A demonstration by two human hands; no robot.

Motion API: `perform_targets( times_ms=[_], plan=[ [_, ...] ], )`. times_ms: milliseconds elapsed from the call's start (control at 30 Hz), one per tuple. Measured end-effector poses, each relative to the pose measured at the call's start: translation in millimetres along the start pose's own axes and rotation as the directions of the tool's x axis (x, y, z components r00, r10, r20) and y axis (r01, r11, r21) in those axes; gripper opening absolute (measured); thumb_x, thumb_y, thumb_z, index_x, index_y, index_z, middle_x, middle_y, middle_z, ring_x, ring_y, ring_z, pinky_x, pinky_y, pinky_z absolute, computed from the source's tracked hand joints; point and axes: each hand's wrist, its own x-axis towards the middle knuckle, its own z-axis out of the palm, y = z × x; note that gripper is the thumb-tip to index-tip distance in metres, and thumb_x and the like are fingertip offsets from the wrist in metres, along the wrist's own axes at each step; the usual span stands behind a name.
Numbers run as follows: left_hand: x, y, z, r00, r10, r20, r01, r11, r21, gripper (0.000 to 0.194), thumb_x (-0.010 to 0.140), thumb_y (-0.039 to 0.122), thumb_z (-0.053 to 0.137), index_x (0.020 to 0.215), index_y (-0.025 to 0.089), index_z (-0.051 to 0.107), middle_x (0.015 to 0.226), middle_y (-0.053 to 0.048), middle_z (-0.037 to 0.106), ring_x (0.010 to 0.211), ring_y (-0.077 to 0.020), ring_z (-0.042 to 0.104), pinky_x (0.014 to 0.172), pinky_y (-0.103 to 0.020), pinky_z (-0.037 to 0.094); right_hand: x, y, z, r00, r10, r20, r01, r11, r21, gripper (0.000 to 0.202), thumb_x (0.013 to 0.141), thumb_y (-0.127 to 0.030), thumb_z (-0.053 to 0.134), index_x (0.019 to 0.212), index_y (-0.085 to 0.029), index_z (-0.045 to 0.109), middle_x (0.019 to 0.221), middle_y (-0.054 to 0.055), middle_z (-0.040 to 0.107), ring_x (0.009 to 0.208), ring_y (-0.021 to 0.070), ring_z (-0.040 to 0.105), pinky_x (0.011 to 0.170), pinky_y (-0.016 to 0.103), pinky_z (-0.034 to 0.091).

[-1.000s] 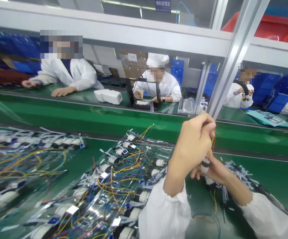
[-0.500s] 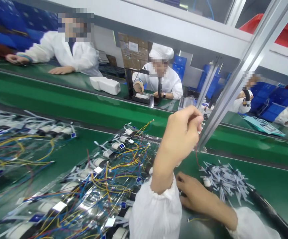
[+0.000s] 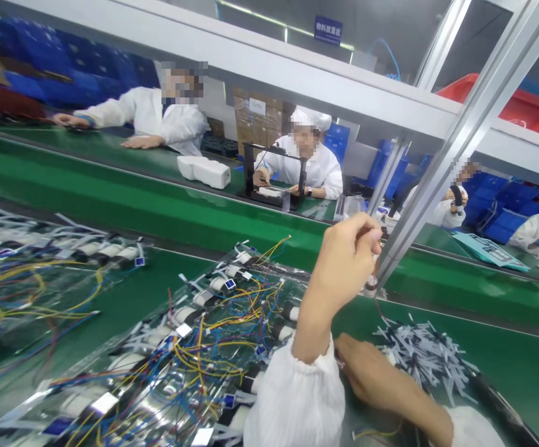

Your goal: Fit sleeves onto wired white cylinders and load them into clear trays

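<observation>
My left hand point(image 3: 346, 261) is raised in the middle of the view, its fingers pinched together, with a thin red wire point(image 3: 377, 301) hanging below them. Lower down, my right hand point(image 3: 367, 369) is near the green bench, its fingertips mostly hidden behind my left wrist and sleeve. A pile of short white and black strips point(image 3: 423, 354) lies just right of my right hand. On my left, clear plastic bags point(image 3: 171, 385) carry rows of white and black cylindrical parts with yellow, blue and red wires.
More wired parts point(image 3: 106, 248) lie at the far left. A metal post point(image 3: 437, 161) rises at the right, and a black rod-like tool point(image 3: 502, 403) lies at the lower right. Beyond the green partition point(image 3: 111, 186), several people in white work; a red bin point(image 3: 525, 115) sits above.
The camera view has tilted up, so the scene sits lower. My left hand stays raised and pinched. My right hand has turned slightly, its fingers now less visible.
</observation>
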Motion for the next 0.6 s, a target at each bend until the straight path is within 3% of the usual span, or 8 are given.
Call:
perform_targets(
  times_ms=[167,233,300,367,433,500,600],
  plan=[
    [1.0,-0.4,-16.9,0.996,-0.009,-0.086,0.009,1.0,-0.007,0.015,0.093,0.013,0.057,0.079,0.017,0.062,0.063,0.003,0.062,0.052,-0.0098,0.059,0.049,-0.021,0.044,-12.0,4.0,-37.2,0.974,0.08,-0.214,0.005,0.929,0.369,0.025,0.109,-0.027,0.038,0.131,-0.022,0.05,0.102,0.005,0.058,0.09,0.02,0.057,0.085,0.038,0.049],
    [1.9,-1.9,-23.4,0.992,-0.011,-0.126,0.009,1.0,-0.017,0.015,0.092,0.012,0.058,0.079,0.017,0.062,0.061,0.003,0.061,0.05,-0.0097,0.059,0.047,-0.02,0.045,-16.2,2.1,-43.7,0.977,0.124,-0.172,0.007,0.792,0.61,0.033,0.111,-0.038,0.04,0.142,-0.028,0.042,0.095,0.0,0.049,0.073,0.0137,0.051,0.07,0.03,0.048],
    [2.7,-3.4,-28.6,0.986,-0.003,-0.165,0.002,1.0,-0.011,0.015,0.091,0.01,0.058,0.078,0.016,0.063,0.061,0.002,0.061,0.049,-0.0092,0.058,0.046,-0.018,0.045,-16.8,-0.4,-44.8,0.989,0.109,-0.1,0.021,0.565,0.825,0.043,0.109,-0.045,0.048,0.148,-0.033,0.038,0.091,-0.003,0.044,0.061,0.0087,0.044,0.056,0.024,0.043],
    [3.2,-4.1,-32.0,0.981,0.003,-0.192,-0.003,1.0,0.0,0.016,0.091,0.01,0.059,0.077,0.016,0.063,0.06,0.002,0.062,0.048,-0.0088,0.058,0.045,-0.017,0.046,-13.8,-1.6,-43.3,0.994,0.081,-0.078,0.047,0.325,0.945,0.043,0.104,-0.046,0.059,0.143,-0.03,0.048,0.082,-0.006,0.041,0.054,0.0061,0.039,0.05,0.02,0.04],
    [3.5,-3.8,-33.1,0.979,0.007,-0.205,-0.006,1.0,0.007,0.015,0.09,0.01,0.059,0.077,0.016,0.063,0.06,0.002,0.062,0.048,-0.0088,0.059,0.045,-0.017,0.047,-9.4,-1.1,-42.4,0.991,0.093,-0.091,0.078,0.137,0.988,0.032,0.1,-0.042,0.067,0.126,-0.023,0.063,0.074,-0.007,0.045,0.051,0.0052,0.038,0.048,0.019,0.04],
    [4.0,-3.1,-31.9,0.979,0.015,-0.203,-0.013,1.0,0.007,0.014,0.09,0.01,0.059,0.078,0.016,0.063,0.06,0.002,0.062,0.048,-0.009,0.059,0.045,-0.017,0.047,-6.3,-0.2,-44.0,0.982,0.139,-0.131,0.129,0.026,0.991,0.021,0.096,-0.037,0.071,0.106,-0.019,0.069,0.072,-0.005,0.053,0.049,0.005,0.041,0.047,0.019,0.043],
    [5.5,-3.5,-26.3,0.983,0.02,-0.184,-0.02,1.0,0.0,0.013,0.091,0.013,0.06,0.079,0.016,0.064,0.061,0.001,0.063,0.048,-0.0094,0.06,0.045,-0.017,0.047,-6.2,-0.8,-49.7,0.947,0.236,-0.218,0.214,0.046,0.976,0.017,0.091,-0.033,0.074,0.095,-0.017,0.071,0.08,0.002,0.067,0.053,0.0082,0.055,0.051,0.023,0.052]
  ],
)
